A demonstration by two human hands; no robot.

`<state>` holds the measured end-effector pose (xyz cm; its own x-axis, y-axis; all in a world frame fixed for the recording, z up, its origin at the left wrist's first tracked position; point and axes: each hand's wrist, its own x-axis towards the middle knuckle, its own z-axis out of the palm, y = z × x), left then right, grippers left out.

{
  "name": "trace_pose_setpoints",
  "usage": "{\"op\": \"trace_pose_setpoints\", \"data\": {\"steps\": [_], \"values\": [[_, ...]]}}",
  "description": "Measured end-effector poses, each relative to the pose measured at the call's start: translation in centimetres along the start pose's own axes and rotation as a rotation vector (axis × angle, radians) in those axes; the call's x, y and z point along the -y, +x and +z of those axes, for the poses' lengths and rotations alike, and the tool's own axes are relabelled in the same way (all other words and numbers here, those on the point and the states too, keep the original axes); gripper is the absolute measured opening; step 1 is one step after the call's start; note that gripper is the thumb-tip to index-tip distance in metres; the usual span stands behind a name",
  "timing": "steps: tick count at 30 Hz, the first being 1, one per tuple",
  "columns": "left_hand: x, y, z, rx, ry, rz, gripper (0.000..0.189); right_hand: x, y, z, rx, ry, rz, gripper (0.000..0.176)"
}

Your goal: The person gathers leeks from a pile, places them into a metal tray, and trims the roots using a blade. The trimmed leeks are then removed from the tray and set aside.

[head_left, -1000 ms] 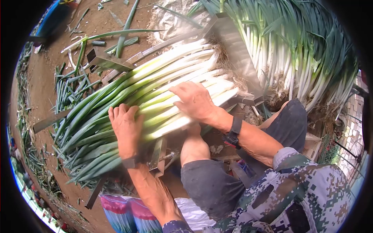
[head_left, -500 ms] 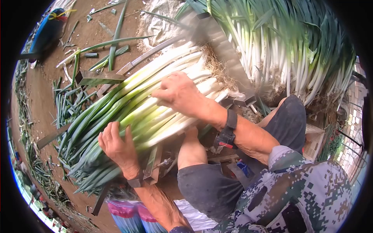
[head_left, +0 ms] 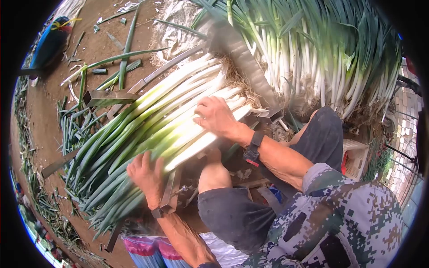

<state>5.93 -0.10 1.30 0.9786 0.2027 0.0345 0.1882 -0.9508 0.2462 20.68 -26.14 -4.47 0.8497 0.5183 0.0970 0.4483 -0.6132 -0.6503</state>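
Observation:
A pile of long green onions (head_left: 178, 116) lies slantwise across a metal frame (head_left: 111, 98), white stalks and roots to the upper right, green leaves to the lower left. My left hand (head_left: 146, 175) rests on the near side of the pile where the leaves begin, fingers spread and thumb apart. On the white stalks nearer the roots lies my right hand (head_left: 216, 117), its fingers bent and slightly apart over the top stalks. Neither hand visibly encloses a stalk. The undersides of both hands are hidden.
A metal plate (head_left: 250, 67) stands at the root ends. Behind it are many more green onions (head_left: 308, 58). Cut leaves (head_left: 73, 129) litter the dirt floor to the left. Blue-and-pink bags (head_left: 147, 250) lie below, and a pale crate (head_left: 355, 161) stands at the right.
My right hand has moved toward the near side of the pile, its fingers loosening from a closed pose. My left hand has shifted slightly right and down. The view has shifted a little.

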Motion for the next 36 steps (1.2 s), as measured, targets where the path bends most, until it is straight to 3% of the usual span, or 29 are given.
{"op": "trace_pose_setpoints", "data": {"steps": [2,6,9,12,15,22,23,24,26,27,30,32,34,36], "values": [[1.2,0.6,0.8,0.001,-0.041,-0.006,0.037,0.0,0.9,-1.0,-0.032,0.069,-0.002,0.028],[1.4,0.6,2.2,-0.077,-0.064,0.003,0.034,-0.7,1.2,-7.3,-0.013,-0.268,0.047,0.033],[1.1,0.8,3.1,-0.166,-0.044,0.011,0.031,-2.2,0.9,-7.9,0.32,-0.437,0.246,0.026],[1.1,1.1,3.3,-0.123,-0.018,-0.045,0.034,-3.0,1.8,-7.3,0.463,-0.484,0.274,0.022],[1.1,0.7,3.5,-0.14,-0.011,-0.066,0.031,-4.0,1.0,-6.4,0.148,-0.465,0.17,0.019],[1.8,1.5,4.3,-0.147,0.012,-0.061,0.029,-0.9,3.0,-16.1,-0.26,0.452,0.483,0.034],[2.1,1.5,4.5,-0.166,0.023,-0.051,0.028,0.5,2.5,-18.7,-0.28,0.559,0.482,0.027],[2.5,1.3,4.5,-0.181,0.039,-0.046,0.027,0.1,1.5,-20.7,-0.205,0.616,0.393,0.029],[2.3,1.4,4.2,-0.189,0.03,-0.05,0.027,1.5,-1.2,-24.9,0.462,0.601,0.319,0.038],[2.5,1.4,4.2,-0.193,0.022,-0.051,0.027,1.1,-2.8,-25.2,0.732,0.418,0.2,0.046],[2.8,1.2,5.6,-0.188,0.03,-0.061,0.028,-5.1,-4.2,-25.2,0.885,0.334,0.616,0.046],[3.0,1.0,5.4,-0.157,0.045,-0.068,0.03,-13.8,-5.3,-23.6,0.359,0.131,0.669,0.043],[3.0,0.8,4.9,-0.149,0.046,-0.056,0.031,-21.2,-6.8,-21.6,0.139,-0.047,0.699,0.045],[3.5,0.4,4.6,-0.144,0.079,-0.031,0.027,-23.5,-8.4,-18.8,0.15,-0.029,0.681,0.047]]}}
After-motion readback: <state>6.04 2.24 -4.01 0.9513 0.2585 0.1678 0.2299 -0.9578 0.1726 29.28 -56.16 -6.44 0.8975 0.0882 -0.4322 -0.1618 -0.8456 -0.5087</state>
